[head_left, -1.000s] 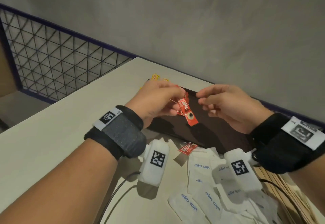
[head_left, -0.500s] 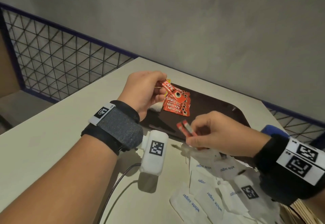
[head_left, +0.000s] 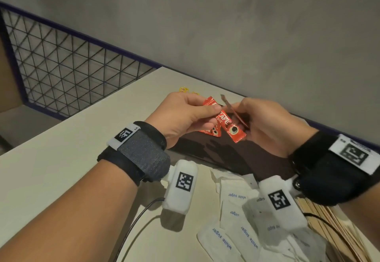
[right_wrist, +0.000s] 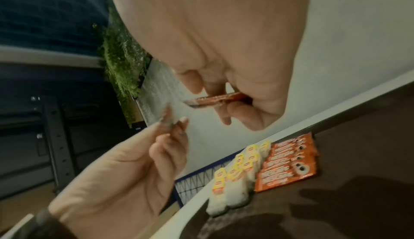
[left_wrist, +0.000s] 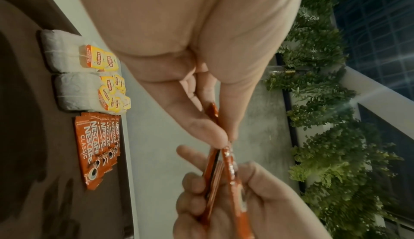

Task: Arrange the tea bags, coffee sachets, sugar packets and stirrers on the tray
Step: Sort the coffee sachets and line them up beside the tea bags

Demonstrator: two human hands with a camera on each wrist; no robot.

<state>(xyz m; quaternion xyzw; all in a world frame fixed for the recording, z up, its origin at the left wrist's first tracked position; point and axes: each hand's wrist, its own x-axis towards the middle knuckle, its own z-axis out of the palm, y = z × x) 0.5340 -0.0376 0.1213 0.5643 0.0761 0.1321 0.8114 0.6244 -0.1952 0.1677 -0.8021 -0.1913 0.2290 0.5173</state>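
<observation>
Above the dark brown tray (head_left: 222, 159), my left hand (head_left: 207, 110) pinches a small fan of red coffee sachets (head_left: 231, 129) by their upper ends. My right hand (head_left: 243, 115) pinches one more coffee sachet (head_left: 231, 108), seen edge-on, right against that fan. On the tray's far edge lie two bundles of tea bags (left_wrist: 67, 53) with yellow tags and an overlapping row of coffee sachets (left_wrist: 96, 147). White sugar packets (head_left: 236, 206) lie loose on the table in front of the tray. Wooden stirrers (head_left: 333, 233) lie at the near right.
The cream table (head_left: 72, 159) stretches bare to the left. A grey wall runs close behind the tray, and a wire mesh railing (head_left: 61, 72) stands past the table's left edge. A black cable (head_left: 135, 222) trails under my left wrist.
My right hand lifted a red sachet from the table beside the sugar packets and brought it up to the sachets in my left hand. My left hand stayed over the tray.
</observation>
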